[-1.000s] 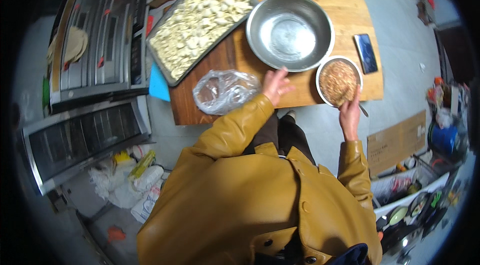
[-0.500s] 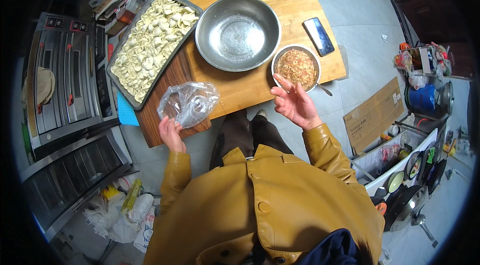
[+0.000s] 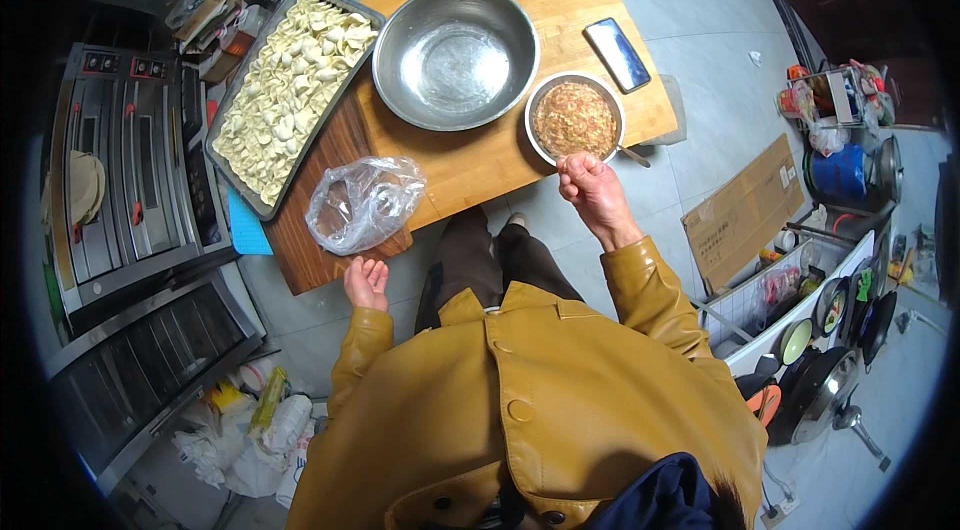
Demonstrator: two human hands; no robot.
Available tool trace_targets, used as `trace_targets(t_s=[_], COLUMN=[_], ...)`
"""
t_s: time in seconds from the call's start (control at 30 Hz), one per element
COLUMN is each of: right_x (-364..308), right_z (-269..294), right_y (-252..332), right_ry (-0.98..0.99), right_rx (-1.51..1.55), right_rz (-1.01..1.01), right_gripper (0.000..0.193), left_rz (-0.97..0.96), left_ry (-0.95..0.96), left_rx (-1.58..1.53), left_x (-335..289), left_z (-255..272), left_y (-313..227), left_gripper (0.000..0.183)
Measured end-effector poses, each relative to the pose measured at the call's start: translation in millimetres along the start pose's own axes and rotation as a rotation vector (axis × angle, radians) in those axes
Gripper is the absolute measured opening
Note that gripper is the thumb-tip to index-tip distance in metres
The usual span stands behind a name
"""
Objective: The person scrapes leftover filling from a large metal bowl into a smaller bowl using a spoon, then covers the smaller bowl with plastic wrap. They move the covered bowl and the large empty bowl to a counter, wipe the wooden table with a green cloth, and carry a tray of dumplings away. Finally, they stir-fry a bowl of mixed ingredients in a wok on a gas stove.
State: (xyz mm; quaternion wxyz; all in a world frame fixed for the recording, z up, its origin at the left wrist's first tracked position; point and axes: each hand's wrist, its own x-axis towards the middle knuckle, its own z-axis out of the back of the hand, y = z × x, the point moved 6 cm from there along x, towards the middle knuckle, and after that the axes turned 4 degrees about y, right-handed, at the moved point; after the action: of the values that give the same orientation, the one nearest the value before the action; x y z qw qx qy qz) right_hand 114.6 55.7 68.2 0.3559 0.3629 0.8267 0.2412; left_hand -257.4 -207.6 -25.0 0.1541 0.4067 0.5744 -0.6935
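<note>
My left hand (image 3: pixel 367 284) is just off the table's near edge, its fingers loosely curled and holding nothing. Just beyond it a crumpled clear plastic bag (image 3: pixel 366 203) lies on the dark wooden board (image 3: pixel 330 152). My right hand (image 3: pixel 597 198) is closed with the fingertips drawn together, and nothing shows in it. It is at the near rim of a round bowl (image 3: pixel 533 130) of reddish-brown minced filling (image 3: pixel 575 118); whether it touches the rim I cannot tell. A spoon handle (image 3: pixel 634 157) sticks out beside that bowl.
A large metal basin (image 3: pixel 455 60) stands on the light wooden table (image 3: pixel 500 158). Left of it, a dark tray (image 3: pixel 278 206) holds many folded dumplings (image 3: pixel 295 80). A phone (image 3: pixel 617 54) lies at the right. An oven (image 3: pixel 130 170) stands at far left, and flattened cardboard (image 3: pixel 742 210) at right.
My right hand has gone from spread fingers over the filling to closed fingers at the near rim. My left hand has drawn back toward me, away from the plastic bag. The view has shifted slightly.
</note>
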Motion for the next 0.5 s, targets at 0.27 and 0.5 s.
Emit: trace_targets(t_s=[0.27,0.5], right_x=[-22.2,11.6], right_z=[-22.5,13.6], right_y=[95.1,58.7], right_ry=[-0.101,-0.481], right_rx=[-0.343,-1.475], right_rz=[0.429,0.540], right_gripper=[0.007,0.025], left_rz=[-0.008,0.014], left_ry=[-0.015,0.001], left_rx=[0.023,0.077], left_x=[-3.9,-4.7], left_z=[9.4,21.2], left_y=[5.8,10.5], left_gripper=[0.038,0.037])
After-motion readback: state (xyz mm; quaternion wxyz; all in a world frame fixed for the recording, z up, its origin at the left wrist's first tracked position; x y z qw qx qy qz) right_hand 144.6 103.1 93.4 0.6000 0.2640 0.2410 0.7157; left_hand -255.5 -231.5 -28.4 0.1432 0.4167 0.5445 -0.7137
